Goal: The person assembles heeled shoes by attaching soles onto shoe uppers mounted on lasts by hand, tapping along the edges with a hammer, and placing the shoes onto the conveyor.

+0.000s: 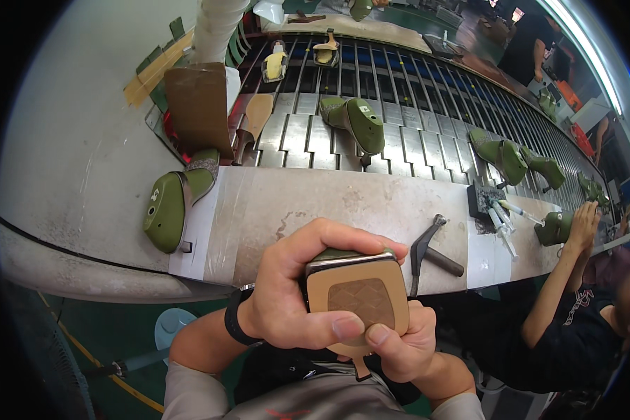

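Both hands hold a shoe on a green last (358, 302), sole up, close to my chest. The tan sole has a brown textured patch in its middle and a thin heel pointing down. My left hand (297, 292) wraps over the toe end, thumb pressed on the sole's lower edge. My right hand (404, 343) grips from below, thumb on the sole near the heel. A dark hammer (428, 250) lies on the bench edge just right of the shoe.
Another green last with a shoe (175, 199) lies at the bench's left. Several green lasted shoes (357, 122) ride the slatted metal conveyor (308, 133). A brown cardboard piece (197, 105) stands left. A seated person's hand (581, 222) holds a green last at right, near glue tubes (500, 217).
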Tool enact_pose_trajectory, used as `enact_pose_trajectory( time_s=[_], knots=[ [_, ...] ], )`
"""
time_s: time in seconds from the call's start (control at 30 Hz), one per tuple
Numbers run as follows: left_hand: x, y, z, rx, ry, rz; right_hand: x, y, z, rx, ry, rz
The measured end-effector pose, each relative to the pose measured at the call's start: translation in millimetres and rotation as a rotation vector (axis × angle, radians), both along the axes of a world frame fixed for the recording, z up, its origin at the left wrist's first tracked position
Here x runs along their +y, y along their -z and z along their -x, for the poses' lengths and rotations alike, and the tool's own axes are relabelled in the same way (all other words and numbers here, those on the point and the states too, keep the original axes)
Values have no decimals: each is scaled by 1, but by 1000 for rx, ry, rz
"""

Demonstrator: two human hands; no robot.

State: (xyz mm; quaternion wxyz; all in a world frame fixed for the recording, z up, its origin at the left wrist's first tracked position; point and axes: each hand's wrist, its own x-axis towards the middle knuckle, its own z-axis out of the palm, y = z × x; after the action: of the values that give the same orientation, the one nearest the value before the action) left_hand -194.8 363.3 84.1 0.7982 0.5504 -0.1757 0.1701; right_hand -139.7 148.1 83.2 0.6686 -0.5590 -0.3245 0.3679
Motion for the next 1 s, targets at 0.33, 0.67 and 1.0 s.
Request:
enact_pose_trajectory(
  time_s=[0.33, 0.67, 1.0],
  knots=[
    [0, -32, 11, 282, -48, 64, 2, -1, 2, 7, 4, 14],
    [8, -11, 6, 96, 58, 16, 14, 2, 12, 156, 141, -113],
    [23, 10, -11, 17, 228, 109, 9, 3, -10, 317, 22, -133]
  ],
)
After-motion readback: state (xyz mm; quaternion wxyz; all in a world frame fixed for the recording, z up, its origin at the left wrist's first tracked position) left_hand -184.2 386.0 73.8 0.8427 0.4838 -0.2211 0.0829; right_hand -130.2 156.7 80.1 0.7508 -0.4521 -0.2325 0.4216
